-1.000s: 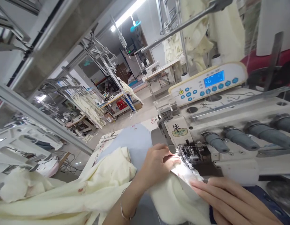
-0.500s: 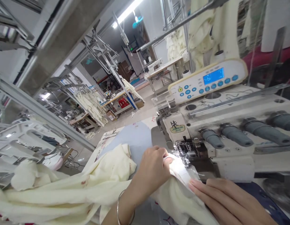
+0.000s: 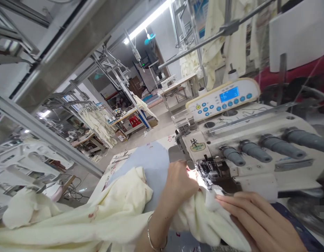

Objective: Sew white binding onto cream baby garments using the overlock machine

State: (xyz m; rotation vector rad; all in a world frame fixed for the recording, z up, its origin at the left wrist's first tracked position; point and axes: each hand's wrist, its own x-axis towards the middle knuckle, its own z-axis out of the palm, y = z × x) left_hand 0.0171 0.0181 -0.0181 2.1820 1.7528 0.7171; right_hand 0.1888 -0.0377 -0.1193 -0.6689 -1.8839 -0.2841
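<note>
At the left, a cream bundle (image 3: 120,192) lies heaped on the blue-grey table (image 3: 156,161). My left hand (image 3: 182,182) curls over the lit edge of the cream cloth (image 3: 197,217) at the sewing machine (image 3: 258,183); I can't tell whether its fingertips pinch. The cloth folds between my hands. My right hand (image 3: 258,218) lays straight, close-set fingers on it, thumb hidden, grip unclear.

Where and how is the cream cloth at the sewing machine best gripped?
Probably by slack folds of the cream cloth between left hand and right hand, pinched from the near side: they bunch up loosely there, while the sewing machine stands close at the far edge.
</note>
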